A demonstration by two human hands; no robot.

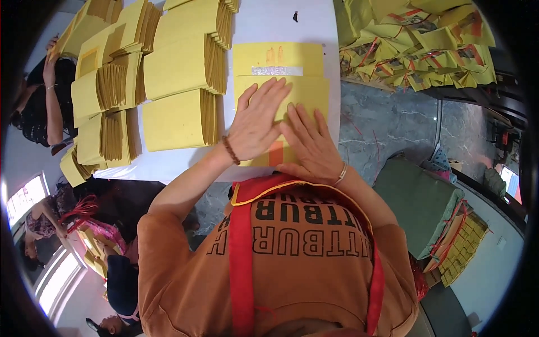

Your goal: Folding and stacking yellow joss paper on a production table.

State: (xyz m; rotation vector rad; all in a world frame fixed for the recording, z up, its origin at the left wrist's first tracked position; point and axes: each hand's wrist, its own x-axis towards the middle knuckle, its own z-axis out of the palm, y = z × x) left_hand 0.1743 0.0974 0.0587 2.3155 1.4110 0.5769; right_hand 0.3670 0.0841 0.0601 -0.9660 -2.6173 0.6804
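Note:
A yellow sheet of paper (311, 90) lies on the white table in front of me, with an orange-red patch near its close edge. My left hand (259, 118) rests flat on it, fingers stretched toward the far side. Beside it my right hand (309, 137) also presses flat, fingers spread. The two hands nearly touch, and neither grips anything. Just beyond the fingertips, a silvery strip (277, 71) crosses the yellow paper, with small orange marks above it. Whether one sheet or several lie under my hands I cannot tell.
Stacks of folded yellow paper (174, 118) fill the table's left side. A small dark object (295, 17) lies on the white tabletop (281, 25). More yellow bundles with red ties (415, 50) are piled at far right. A green padded bundle (415, 202) stands at right. Other people work at left.

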